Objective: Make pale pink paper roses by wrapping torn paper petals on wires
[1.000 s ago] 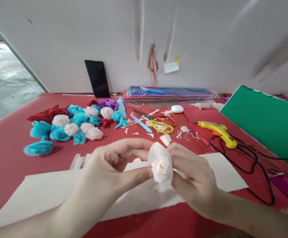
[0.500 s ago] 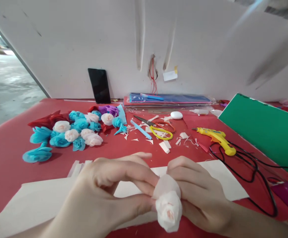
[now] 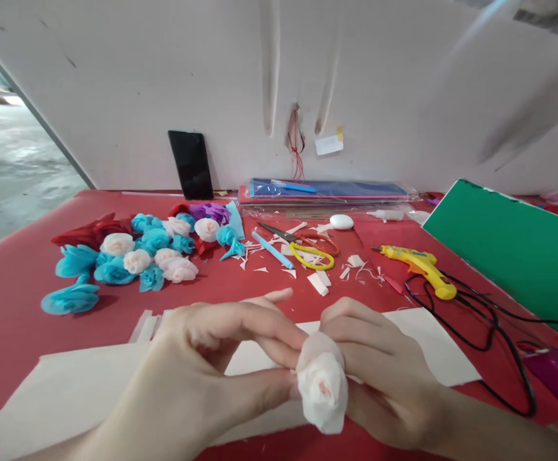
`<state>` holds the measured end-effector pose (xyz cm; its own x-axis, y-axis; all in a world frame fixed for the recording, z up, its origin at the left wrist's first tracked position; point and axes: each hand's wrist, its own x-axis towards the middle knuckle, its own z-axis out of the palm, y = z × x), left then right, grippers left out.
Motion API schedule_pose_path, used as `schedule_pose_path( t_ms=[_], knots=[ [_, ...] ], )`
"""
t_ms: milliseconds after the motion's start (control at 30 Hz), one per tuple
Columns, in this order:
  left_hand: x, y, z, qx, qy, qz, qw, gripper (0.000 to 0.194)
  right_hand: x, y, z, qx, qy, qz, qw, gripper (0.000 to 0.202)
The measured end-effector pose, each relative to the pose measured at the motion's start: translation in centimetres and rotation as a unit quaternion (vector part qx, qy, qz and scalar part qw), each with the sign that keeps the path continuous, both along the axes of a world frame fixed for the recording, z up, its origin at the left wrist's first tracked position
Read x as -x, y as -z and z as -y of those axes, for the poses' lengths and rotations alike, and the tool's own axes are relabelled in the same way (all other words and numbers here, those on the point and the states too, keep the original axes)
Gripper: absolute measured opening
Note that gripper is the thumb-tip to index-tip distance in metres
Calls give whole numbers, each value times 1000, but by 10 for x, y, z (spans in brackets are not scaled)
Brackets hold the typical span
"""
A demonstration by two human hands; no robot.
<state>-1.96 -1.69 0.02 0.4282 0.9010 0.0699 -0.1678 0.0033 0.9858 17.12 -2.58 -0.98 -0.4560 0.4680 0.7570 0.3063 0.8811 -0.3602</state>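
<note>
A white paper rose (image 3: 323, 389) with a pale pink centre is held between my two hands, its bloom facing me. My left hand (image 3: 212, 371) pinches its left side between thumb and fingers, where a loose petal (image 3: 318, 347) stands up behind the bloom. My right hand (image 3: 379, 365) is closed around the flower's base from the right; the base itself is hidden behind the fingers. Below both hands lies a broad white paper sheet (image 3: 82, 384) on the red tabletop (image 3: 10, 301).
Finished paper flowers (image 3: 154, 241) in blue, white and red cluster at the left. Yellow-and-red-handled scissors (image 3: 312, 255), a blue pen (image 3: 273, 250) and paper scraps lie mid-table. A yellow glue gun (image 3: 418, 264) with a black cord is at right, near a green board (image 3: 504, 250). A phone (image 3: 191, 165) leans on the wall.
The rose has shifted slightly left and up, and its bloom has turned a little between my fingers. Both hands keep their hold; nothing else on the table has moved.
</note>
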Motion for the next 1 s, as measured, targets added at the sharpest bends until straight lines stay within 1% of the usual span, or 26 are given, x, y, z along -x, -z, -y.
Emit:
schedule_pose_path(
  t_ms=[100, 267, 533, 767, 900, 1000],
  knots=[
    [-1, -2, -1, 23, 6, -4, 1000, 38, 1, 3, -1, 29, -2, -4, 1000, 27],
    [-1, -3, -1, 42, -1, -6, 999, 33, 2, 7, -2, 65, -4, -21, 998, 25],
    [-2, 0, -6, 42, -7, 2, 999, 34, 2, 7, 0, 88, -4, -24, 996, 22],
    [-1, 0, -8, 53, -7, -16, 998, 38, 1, 7, -2, 94, -6, -19, 995, 19],
    [-1, -1, -9, 81, 12, -13, 997, 35, 3, 9, -3, 87, -1, -19, 996, 17],
    [-2, -2, -10, 99, 10, -3, 995, 32, 5, 9, -1, 105, 1, -29, 994, 21]
  ],
)
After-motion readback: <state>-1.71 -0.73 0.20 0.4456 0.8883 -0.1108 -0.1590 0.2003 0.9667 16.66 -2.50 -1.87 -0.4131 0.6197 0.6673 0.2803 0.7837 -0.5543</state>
